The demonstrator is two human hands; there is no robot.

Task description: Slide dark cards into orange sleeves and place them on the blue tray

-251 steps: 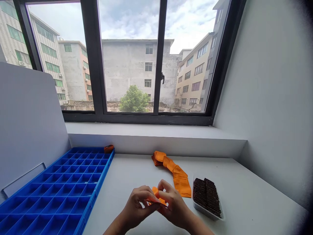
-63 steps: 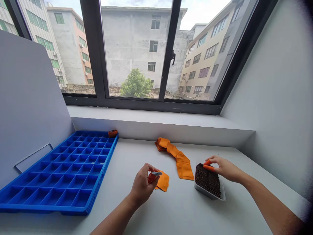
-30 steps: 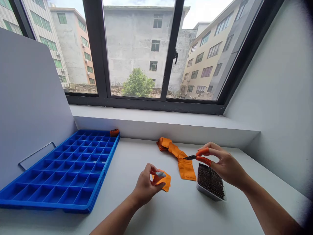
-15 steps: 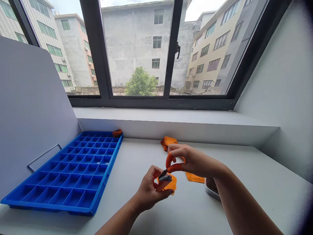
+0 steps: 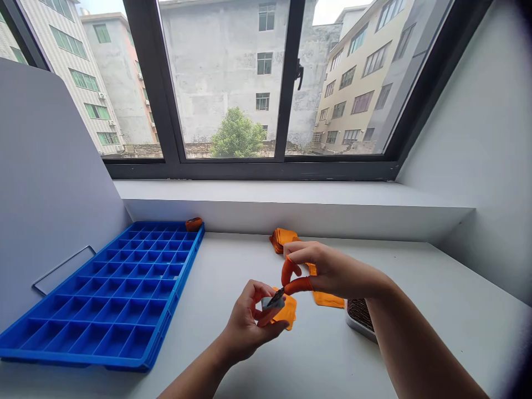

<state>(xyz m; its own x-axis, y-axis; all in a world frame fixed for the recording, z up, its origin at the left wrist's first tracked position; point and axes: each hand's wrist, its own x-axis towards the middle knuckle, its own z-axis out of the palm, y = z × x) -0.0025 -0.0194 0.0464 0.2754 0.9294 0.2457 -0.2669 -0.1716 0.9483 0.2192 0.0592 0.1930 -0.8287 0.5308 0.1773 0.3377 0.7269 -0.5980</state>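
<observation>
Pinching a dark strip [image 5: 276, 297], the right hand [image 5: 322, 270] holds it at a small grey pouch [image 5: 266, 303] gripped by the left hand [image 5: 249, 327]; a blue tray [image 5: 83, 356] lies left.

Item 1, small pouch [image 5: 266, 303]: grey surface showing at its mouth, remainder mostly hidden by fingers. Held in the left hand [image 5: 251, 330], raised above the tabletop near the middle of the scene. Mouth appears spread and faces the far side and upward; shape of the lower part not determinable.

Item 2, dark piece [image 5: 276, 297]: thin, narrow, blackish, surface looks rough. Far right end pinched between thumb and forefinger of the right hand [image 5: 330, 274]. Pose slanted, descending toward near left. Lower end overlaps the grey mouth in view; whether inside or merely above, cannot tell.
</observation>
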